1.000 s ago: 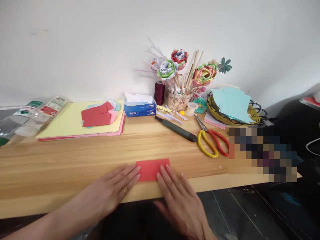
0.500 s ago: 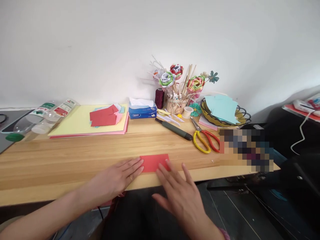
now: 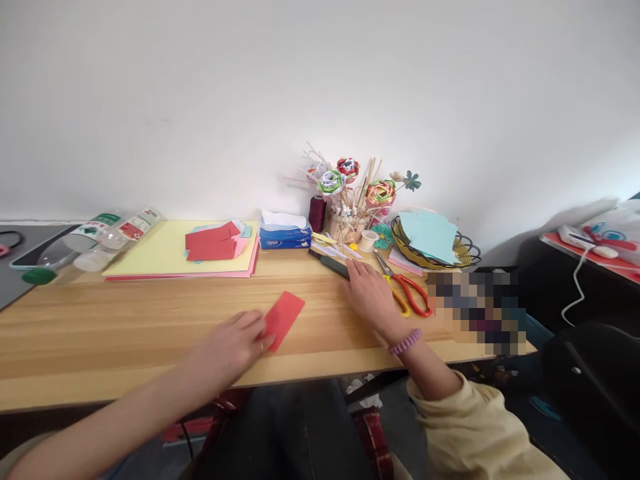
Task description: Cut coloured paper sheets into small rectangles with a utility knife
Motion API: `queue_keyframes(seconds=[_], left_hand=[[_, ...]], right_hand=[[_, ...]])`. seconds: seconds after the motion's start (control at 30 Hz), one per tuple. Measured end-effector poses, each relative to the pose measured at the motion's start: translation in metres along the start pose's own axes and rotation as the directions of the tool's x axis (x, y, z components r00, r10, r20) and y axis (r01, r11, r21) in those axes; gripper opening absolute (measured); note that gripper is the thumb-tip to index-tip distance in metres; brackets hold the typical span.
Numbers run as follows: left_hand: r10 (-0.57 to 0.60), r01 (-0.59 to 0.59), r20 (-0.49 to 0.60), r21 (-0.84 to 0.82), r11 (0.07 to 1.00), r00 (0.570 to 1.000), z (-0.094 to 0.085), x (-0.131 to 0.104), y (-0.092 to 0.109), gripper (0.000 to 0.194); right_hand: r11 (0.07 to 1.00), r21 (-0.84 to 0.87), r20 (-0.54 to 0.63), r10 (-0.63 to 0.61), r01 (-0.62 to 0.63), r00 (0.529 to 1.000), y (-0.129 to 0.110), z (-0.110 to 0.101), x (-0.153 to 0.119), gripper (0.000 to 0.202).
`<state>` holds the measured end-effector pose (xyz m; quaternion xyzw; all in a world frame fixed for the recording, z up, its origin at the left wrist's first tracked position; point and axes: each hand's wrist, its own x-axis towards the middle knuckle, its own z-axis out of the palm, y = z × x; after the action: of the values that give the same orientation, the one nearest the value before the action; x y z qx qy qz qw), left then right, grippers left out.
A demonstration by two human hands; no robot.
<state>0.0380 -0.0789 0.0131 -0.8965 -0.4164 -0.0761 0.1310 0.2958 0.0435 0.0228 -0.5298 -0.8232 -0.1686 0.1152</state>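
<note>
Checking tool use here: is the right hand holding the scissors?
No, the right hand lies on the dark utility knife, with the scissors untouched beside it.
</note>
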Motion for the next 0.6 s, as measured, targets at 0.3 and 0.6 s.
queue_keyframes(seconds=[0.3,0.6], left_hand=[[0.011,0.004,0.031,-0.455,0.891,0.999,0.019,0.046,-0.050,0.023],[-0.103,0.162,0.193,-0.322,0.933,0.976,0.048,0.047,-0.057,0.048]], right_hand=[[0.999,-0.031,0.140,0.014,-0.010,0.990,-0.006,-0.001,0.009,0.032],[0.881,0.382,0.100,-0.341,0.280,0.935,-0.019,-0.043,-0.095,0.048]])
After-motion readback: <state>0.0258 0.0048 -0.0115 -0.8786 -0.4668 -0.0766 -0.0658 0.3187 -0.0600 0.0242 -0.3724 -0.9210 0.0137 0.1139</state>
